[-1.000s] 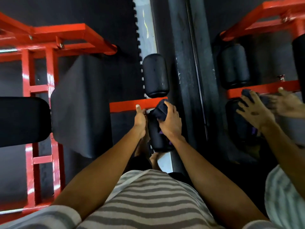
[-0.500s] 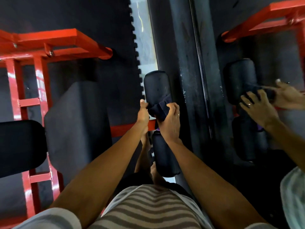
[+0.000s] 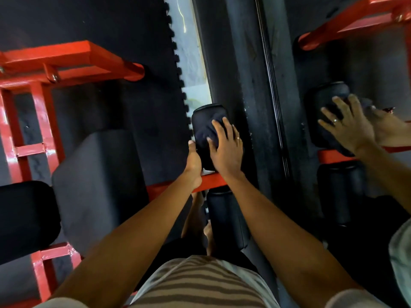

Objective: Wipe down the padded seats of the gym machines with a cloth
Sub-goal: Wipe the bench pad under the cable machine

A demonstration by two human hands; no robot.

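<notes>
A dark navy cloth (image 3: 205, 132) lies over the upper black roller pad (image 3: 209, 112) of a red-framed machine. My right hand (image 3: 225, 150) presses the cloth flat against this pad, fingers spread and fairly straight. My left hand (image 3: 193, 162) holds the pad's left side with the thumb up along its edge; its fingers are hidden behind the pad. A red crossbar (image 3: 211, 181) runs under both wrists. Below the bar sits a second black roller pad (image 3: 226, 218), untouched.
A mirror on the right reflects my hands (image 3: 349, 130) and the rollers. To the left stand a red steel frame (image 3: 66, 61), a large black seat pad (image 3: 97, 181) and another black pad (image 3: 22, 218). Black rubber matting (image 3: 111, 23) covers the floor.
Both hands and the cloth have moved from the lower roller pad, past the red bar, up onto the upper one. My right hand went from bunching the cloth to pressing it flat.
</notes>
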